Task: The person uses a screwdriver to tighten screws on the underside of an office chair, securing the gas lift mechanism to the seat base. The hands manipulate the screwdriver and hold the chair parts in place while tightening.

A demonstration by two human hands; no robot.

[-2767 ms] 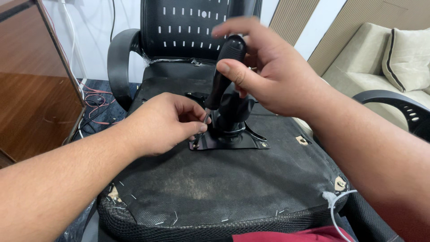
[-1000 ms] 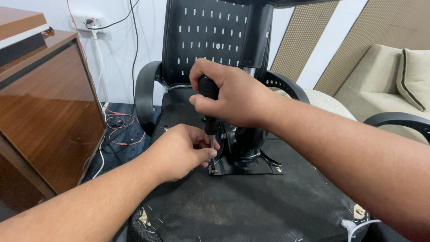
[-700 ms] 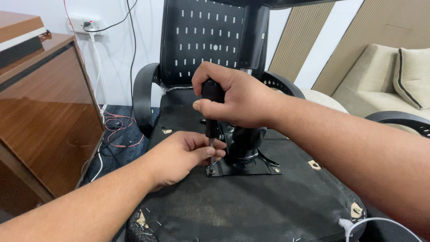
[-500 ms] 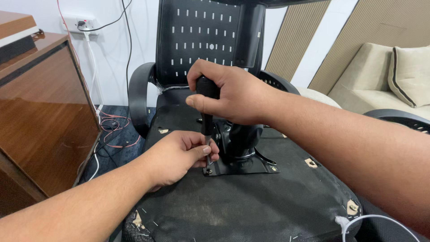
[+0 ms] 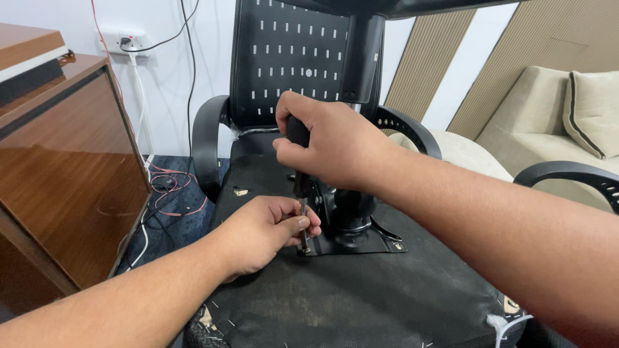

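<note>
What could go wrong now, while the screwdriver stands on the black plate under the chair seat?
The left hand pinches the thin screwdriver shaft right at the mounting plate; if the tip slips, it may jab those fingers. The right hand presses from above on the handle, so a tilted shaft could skid onto the seat underside.

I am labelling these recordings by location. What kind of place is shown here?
Probably an office or a furnished room indoors, not a workshop. A black office chair stands by a wooden desk, a beige sofa sits at the right, and a wall socket with cables is behind.
</note>
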